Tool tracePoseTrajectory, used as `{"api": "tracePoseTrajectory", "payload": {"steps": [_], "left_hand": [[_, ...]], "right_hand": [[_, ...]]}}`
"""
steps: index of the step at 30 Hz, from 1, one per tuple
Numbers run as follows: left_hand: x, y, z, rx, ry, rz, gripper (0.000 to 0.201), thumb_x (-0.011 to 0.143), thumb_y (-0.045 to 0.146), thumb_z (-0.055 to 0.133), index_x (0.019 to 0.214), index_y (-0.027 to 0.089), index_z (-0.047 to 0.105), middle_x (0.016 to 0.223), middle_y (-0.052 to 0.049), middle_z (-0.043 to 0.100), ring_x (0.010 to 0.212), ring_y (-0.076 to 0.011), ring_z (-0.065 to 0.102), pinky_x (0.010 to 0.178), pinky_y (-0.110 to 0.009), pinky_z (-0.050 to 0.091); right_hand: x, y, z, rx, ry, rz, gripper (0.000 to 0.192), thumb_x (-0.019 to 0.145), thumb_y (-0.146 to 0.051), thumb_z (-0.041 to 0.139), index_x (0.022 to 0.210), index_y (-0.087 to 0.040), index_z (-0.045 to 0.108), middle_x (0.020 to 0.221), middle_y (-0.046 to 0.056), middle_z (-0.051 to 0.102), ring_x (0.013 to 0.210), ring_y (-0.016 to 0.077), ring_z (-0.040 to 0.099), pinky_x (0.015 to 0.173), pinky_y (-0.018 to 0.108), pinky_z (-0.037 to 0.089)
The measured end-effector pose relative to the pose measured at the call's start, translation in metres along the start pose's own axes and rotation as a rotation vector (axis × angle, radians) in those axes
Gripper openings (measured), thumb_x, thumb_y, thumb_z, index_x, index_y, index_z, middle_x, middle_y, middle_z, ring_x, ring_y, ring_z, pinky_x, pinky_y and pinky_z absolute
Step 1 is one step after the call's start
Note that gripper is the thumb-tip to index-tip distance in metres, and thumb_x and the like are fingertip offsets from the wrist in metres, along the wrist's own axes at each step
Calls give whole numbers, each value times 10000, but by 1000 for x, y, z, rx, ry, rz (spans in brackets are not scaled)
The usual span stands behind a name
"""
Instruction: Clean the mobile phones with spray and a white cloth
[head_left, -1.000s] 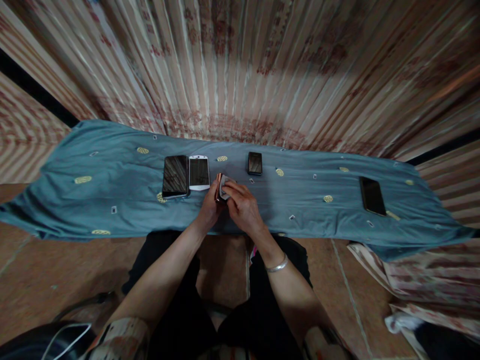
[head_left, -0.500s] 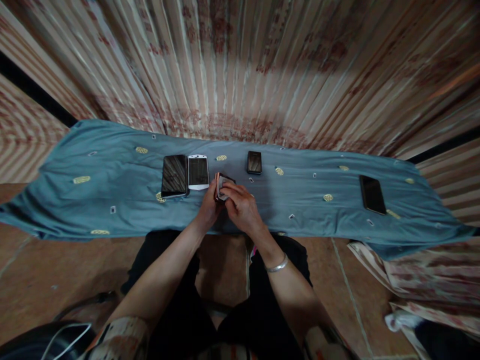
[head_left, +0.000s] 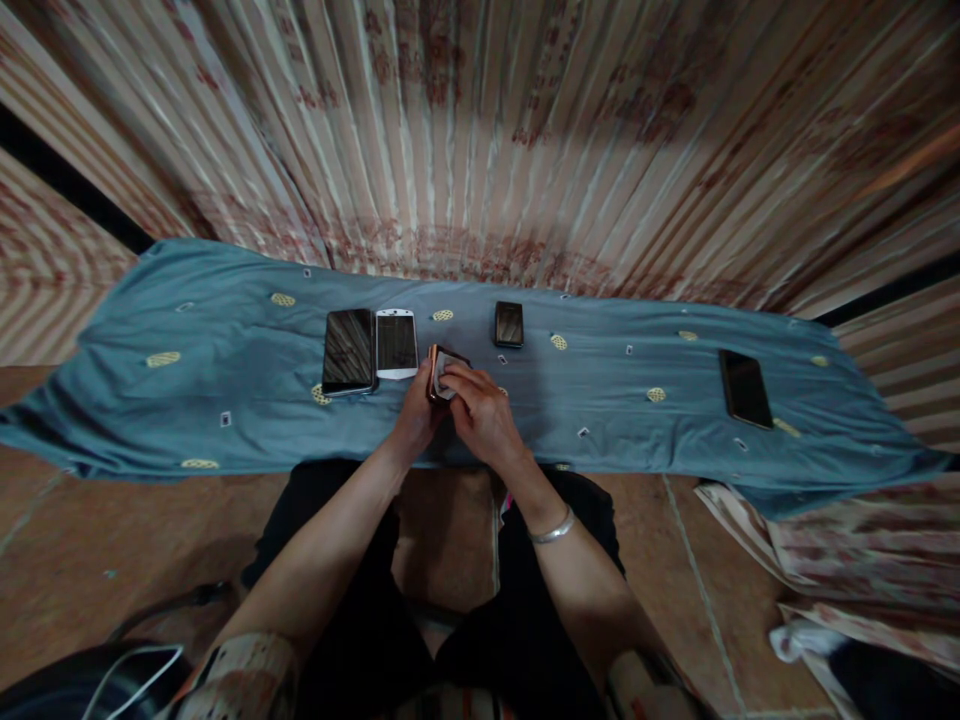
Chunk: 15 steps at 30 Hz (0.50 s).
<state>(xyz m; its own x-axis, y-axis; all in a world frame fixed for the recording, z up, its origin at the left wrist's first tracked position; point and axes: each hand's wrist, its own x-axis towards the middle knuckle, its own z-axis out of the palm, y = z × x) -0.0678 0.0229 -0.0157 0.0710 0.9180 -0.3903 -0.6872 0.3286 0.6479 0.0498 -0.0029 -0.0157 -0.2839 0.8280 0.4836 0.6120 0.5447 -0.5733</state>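
Note:
My left hand [head_left: 417, 418] is closed around the edge of a phone [head_left: 433, 374] with a coppery rim, held tilted just above the near part of the cloth. Bent over its face, my right hand [head_left: 484, 412] presses its fingers on a small pale piece [head_left: 447, 380] that looks like a wipe; the fingers partly cover it. To the left of the hands lie a white phone [head_left: 396, 344] and, touching or almost touching it, a larger black phone [head_left: 349, 351]. A small dark phone [head_left: 509, 325] rests beyond my right hand.
A blue-green cloth [head_left: 600, 400] with yellow pineapple prints covers the long table. Far to the right lies another black phone [head_left: 745, 389]. Pleated curtains [head_left: 450, 150] hang right behind the table. A white cable [head_left: 142, 655] is at the lower left.
Almost nothing differs. Both hands stay at the held phone, with only a very slight shift of my right hand and the phone's tilt.

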Motion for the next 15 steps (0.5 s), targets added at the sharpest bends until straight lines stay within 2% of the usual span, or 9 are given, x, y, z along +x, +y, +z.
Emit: {"api": "tracePoseTrajectory", "payload": {"steps": [4,8,15], "left_hand": [[-2,2,1,6,11,21,229,1000,325,522,882,198,672,765,17,684,783,-135,678,750,-227,551],[-1,4,-1,19,-3,-11,277,997,387,526,890,183,680,762,5,691,818,-157,696,764,-251,565],[1,7,-3,26,21,-18,288,999,396,527,888,176,676,720,16,700,668,-127,651,706,-239,558]], "right_hand": [[-1,2,1,-9,35,-3,402,894,-69,455,1163,-202,722,1288,119,716,1225,242,650,1104,430,515],[-2,6,2,-30,40,8,386,878,-59,471,1140,-192,722,1274,118,723,1208,244,661,1097,422,519],[-3,11,5,-54,54,27,387,860,-43,476,1118,-192,722,1239,115,736,1155,245,681,1083,422,529]]}}
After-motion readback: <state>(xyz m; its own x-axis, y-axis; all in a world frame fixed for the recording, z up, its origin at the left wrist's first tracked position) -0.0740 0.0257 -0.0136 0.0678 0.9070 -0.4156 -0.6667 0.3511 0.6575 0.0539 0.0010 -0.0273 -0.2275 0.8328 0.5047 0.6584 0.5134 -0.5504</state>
